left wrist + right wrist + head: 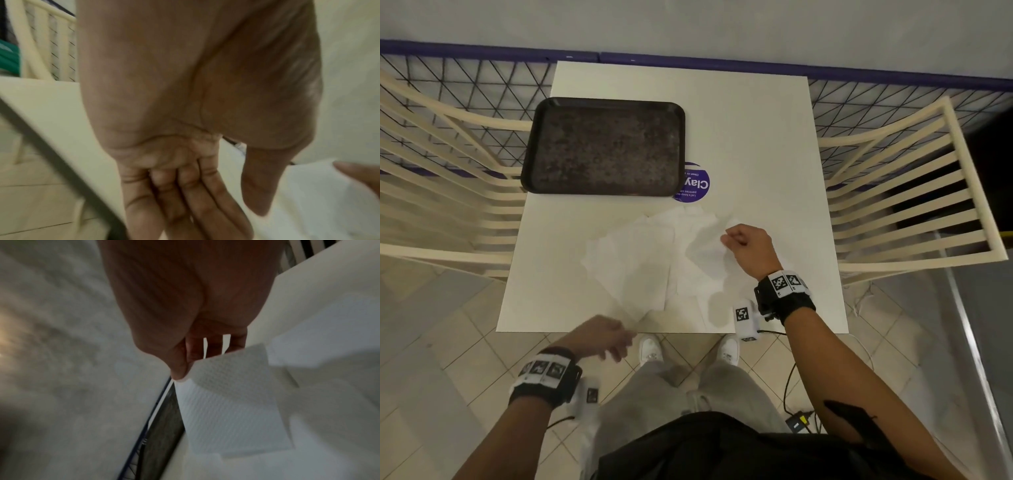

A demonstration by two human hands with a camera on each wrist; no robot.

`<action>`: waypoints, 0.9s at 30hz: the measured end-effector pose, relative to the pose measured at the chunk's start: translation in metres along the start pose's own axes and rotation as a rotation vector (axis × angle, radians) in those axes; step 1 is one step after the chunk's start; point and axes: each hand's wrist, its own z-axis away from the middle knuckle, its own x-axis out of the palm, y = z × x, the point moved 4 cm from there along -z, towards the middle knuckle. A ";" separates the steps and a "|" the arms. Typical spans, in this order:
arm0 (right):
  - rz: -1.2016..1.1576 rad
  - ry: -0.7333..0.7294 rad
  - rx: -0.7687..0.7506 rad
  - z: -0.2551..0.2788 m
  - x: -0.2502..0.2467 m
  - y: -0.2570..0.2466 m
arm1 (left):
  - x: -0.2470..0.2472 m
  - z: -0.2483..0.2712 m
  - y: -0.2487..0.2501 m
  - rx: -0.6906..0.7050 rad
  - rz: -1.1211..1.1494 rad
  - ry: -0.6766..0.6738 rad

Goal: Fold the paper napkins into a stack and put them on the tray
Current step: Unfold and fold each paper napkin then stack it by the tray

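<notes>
Head view shows the tray [602, 147] lying bare on the white tabletop [763, 137], with the loose paper napkins [640, 260] spread unfolded just in front of it, on the person's side. None is folded yet, so the task looks to be at its start: taking up the first sheet.

The right hand [748, 245], in front of the tray and off to its right, has thumb and fingers pinched together on the edge of one napkin [230, 402], which the right wrist view shows lifted off the pile.

The left hand [599, 337], farther from the tray at the near edge of the tabletop, has its fingers loosely extended and holds nothing, though they reach toward a napkin corner.

The next move likely calls for laying the lifted sheet flat, bringing edge to edge and creasing it.

A round purple sticker [697, 185] peeks from under the tray's near right corner; it reads "Clay", the smaller print being too small to read with certainty.
</notes>
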 end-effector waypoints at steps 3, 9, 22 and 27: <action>-0.163 -0.009 -0.015 0.001 -0.003 -0.008 | -0.023 0.001 0.057 0.233 0.180 0.195; -0.386 -0.059 0.007 0.011 -0.002 -0.020 | -0.035 -0.014 0.144 0.390 0.590 0.235; -0.262 -0.127 -0.131 0.023 0.003 -0.034 | -0.042 -0.025 0.158 0.546 0.474 0.525; -0.084 -0.110 -0.188 0.025 0.007 -0.042 | -0.046 -0.020 0.158 0.536 0.479 0.528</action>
